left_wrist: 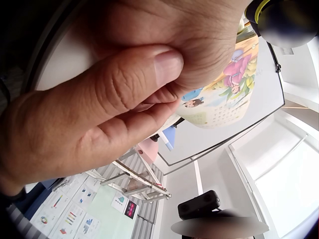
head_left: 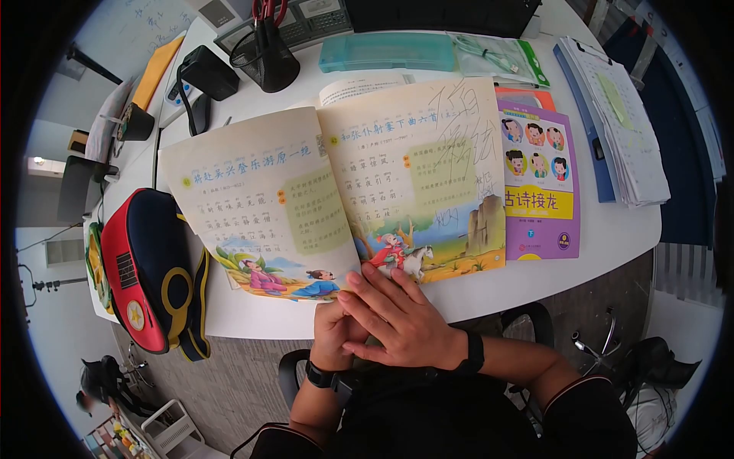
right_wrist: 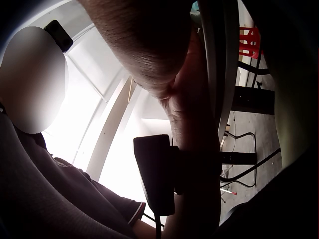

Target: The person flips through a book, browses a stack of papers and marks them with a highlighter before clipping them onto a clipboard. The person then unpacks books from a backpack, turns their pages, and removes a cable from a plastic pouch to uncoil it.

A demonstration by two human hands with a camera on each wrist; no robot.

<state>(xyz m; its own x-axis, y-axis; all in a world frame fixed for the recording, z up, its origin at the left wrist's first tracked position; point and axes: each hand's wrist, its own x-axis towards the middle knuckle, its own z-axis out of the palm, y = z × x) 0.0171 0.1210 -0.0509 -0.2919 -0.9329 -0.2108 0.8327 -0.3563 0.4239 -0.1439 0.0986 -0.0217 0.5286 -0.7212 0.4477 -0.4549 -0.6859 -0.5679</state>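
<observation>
An open picture book [head_left: 260, 176] with Chinese verses lies near the table's front edge. My right hand [head_left: 409, 325] rests over my left hand [head_left: 332, 333], its fingers extended toward the book's lower edge. The longest fingertips reach the bottom of the pages by the spine. In the left wrist view, the left thumb [left_wrist: 134, 74] lies against the other hand, above a forefinger whose end is hidden. Neither hand holds an object. Dark straps circle both wrists. In the right wrist view, the hands [right_wrist: 154, 55] are mostly dark and their fingers are out of sight.
A purple book [head_left: 543, 222] lies right of the open one, near clipped papers [head_left: 619, 115]. Behind are a teal case [head_left: 397, 53], a zip bag [head_left: 497, 57] and a mesh pen cup [head_left: 267, 65]. A red and navy bag [head_left: 153, 268] sits at the left edge.
</observation>
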